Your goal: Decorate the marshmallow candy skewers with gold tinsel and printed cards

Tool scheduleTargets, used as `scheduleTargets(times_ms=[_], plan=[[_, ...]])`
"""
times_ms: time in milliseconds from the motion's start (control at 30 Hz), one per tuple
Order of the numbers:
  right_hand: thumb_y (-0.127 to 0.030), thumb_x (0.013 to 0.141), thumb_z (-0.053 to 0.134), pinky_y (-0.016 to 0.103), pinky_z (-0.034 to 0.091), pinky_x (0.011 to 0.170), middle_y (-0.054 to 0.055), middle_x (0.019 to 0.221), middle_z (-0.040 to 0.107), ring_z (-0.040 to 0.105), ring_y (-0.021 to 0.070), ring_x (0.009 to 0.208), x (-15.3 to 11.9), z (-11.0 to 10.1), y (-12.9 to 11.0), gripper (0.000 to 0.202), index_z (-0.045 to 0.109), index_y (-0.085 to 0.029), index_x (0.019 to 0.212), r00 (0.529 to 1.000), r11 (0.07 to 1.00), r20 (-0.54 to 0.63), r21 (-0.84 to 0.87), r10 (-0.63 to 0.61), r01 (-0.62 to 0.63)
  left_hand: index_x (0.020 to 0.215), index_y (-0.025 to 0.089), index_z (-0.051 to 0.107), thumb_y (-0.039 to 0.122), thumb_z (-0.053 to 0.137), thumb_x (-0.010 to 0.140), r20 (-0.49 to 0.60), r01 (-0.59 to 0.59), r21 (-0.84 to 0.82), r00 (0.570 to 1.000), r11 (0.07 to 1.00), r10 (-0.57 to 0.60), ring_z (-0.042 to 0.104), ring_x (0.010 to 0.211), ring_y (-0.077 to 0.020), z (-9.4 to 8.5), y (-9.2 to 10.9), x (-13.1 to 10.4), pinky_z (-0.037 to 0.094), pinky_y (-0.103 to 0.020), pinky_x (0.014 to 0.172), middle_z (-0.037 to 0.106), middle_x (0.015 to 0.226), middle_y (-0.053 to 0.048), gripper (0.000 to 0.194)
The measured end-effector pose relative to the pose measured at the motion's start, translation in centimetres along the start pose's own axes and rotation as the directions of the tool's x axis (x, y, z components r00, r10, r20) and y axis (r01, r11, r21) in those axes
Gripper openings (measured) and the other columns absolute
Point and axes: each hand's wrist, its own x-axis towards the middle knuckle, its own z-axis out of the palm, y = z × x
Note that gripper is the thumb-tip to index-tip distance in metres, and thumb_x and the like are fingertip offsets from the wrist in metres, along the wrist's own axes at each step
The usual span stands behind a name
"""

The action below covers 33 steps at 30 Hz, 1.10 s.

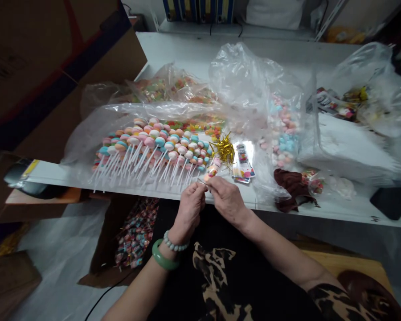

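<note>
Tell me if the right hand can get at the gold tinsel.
Probably yes: the gold tinsel lies uncovered just beyond the right hand, with the printed cards beside it. Its fingers are busy at the small packet, though, so they may need freeing first.

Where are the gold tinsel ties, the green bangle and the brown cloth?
gold tinsel ties (224, 150): head view, middle of the shiny bunch
green bangle (165, 261): head view, lower front of the band
brown cloth (290, 187): head view, middle of the crumpled fabric
</note>
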Motion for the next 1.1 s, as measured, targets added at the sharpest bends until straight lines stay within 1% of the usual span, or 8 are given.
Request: scheduleTargets(times_ms=[267,533,633,700,800,867,967,1100], plan=[[-0.013,0.093,0.042,0.029,0.04,0.071,0.007,0.077,0.064,0.057,0.0193,0.075,0.2,0.7,-0.2,0.024,0.061,-0.018,0.08,0.997,0.97,0.059,-0.239,-0.042,0.055,0.066,0.017,0.049,0.046,0.074,0.073,0.066,-0.021,-0.008,0.998,1.0,0.022,0.027,0.04,-0.0026,-0.5,-0.7,-0.2,0.018,-0.017,0.04,0.038,0.05,0.008,0.039],[-0.017,0.085,0.05,0.027,0.045,0.073,0.002,0.077,0.066,0.06,0.0161,0.074,0.0,1.6,-0.2,0.016,0.064,-0.022,0.077,0.981,0.942,-0.064,0.295,0.185,-0.158,0.064,0.017,0.048,0.044,0.072,0.074,-0.053,-0.117,0.03,0.992,0.993,0.119,0.026,0.045,-0.004,-0.1,-0.8,-0.2,0.021,-0.019,0.042,0.037,0.052,0.008,0.038],[-0.022,0.077,0.055,0.025,0.043,0.062,-0.002,0.062,0.057,0.053,0.0132,0.061,0.3,2.2,-0.2,0.011,0.059,-0.021,0.066,0.922,0.789,0.038,0.504,0.385,-0.35,0.064,0.016,0.049,0.042,0.072,0.075,-0.067,-0.183,0.088,0.98,0.979,0.189,0.028,0.048,-0.0045,0.1,-0.9,-0.4,0.023,-0.019,0.044,0.038,0.054,0.008,0.036],[-0.025,0.071,0.06,0.023,0.039,0.052,-0.004,0.056,0.052,0.047,0.0106,0.052,0.6,2.2,0.1,0.009,0.056,-0.02,0.065,0.843,0.558,0.198,0.67,0.5,-0.489,0.061,0.017,0.046,0.042,0.073,0.074,-0.085,-0.181,0.078,0.978,0.98,0.188,0.027,0.048,-0.0045,-0.1,-0.6,-0.4,0.021,-0.019,0.044,0.037,0.053,0.008,0.039],[-0.025,0.062,0.067,0.021,0.035,0.046,-0.006,0.059,0.053,0.042,0.0079,0.047,0.7,1.4,0.5,0.024,0.059,-0.018,0.083,0.805,0.285,0.411,0.784,0.428,-0.551,0.058,0.017,0.045,0.045,0.074,0.071,0.079,-0.038,0.035,0.996,0.999,0.035,0.022,0.043,-0.0034,-1.1,0.1,-0.4,0.015,-0.019,0.042,0.033,0.048,0.008,0.043],[-0.029,0.064,0.069,0.022,0.036,0.048,-0.005,0.064,0.056,0.045,0.0088,0.05,0.3,0.5,0.4,0.033,0.062,-0.019,0.095,0.857,0.339,0.463,0.788,0.224,-0.514,0.058,0.015,0.05,0.047,0.077,0.067,0.318,0.143,0.088,0.934,0.986,-0.164,0.021,0.04,-0.0024,-2.3,0.5,-0.4,0.011,-0.019,0.04,0.035,0.046,0.008,0.042],[-0.038,0.08,0.059,0.026,0.044,0.06,0.002,0.075,0.063,0.056,0.0143,0.067,-0.6,-0.4,-0.4,0.02,0.064,-0.019,0.086,0.904,0.619,0.422,0.729,-0.071,-0.292,0.058,0.014,0.056,0.05,0.081,0.056,0.5,0.288,0.216,0.788,0.933,-0.359,0.023,0.033,-0.0021,-4.3,1.1,-0.3,0.009,-0.02,0.037,0.041,0.043,0.005,0.044],[-0.028,0.09,0.049,0.03,0.042,0.062,0.004,0.068,0.061,0.053,0.0163,0.064,-1.6,-0.6,-2.2,0.022,0.058,-0.02,0.071,0.931,0.935,0.199,0.251,-0.305,0.253,0.053,0.017,0.053,0.05,0.076,0.062,0.451,0.167,0.406,0.818,0.898,-0.356,0.021,0.03,-0.0043,-6.4,3.8,-0.1,0.009,-0.022,0.035,0.037,0.036,0.006,0.041]])
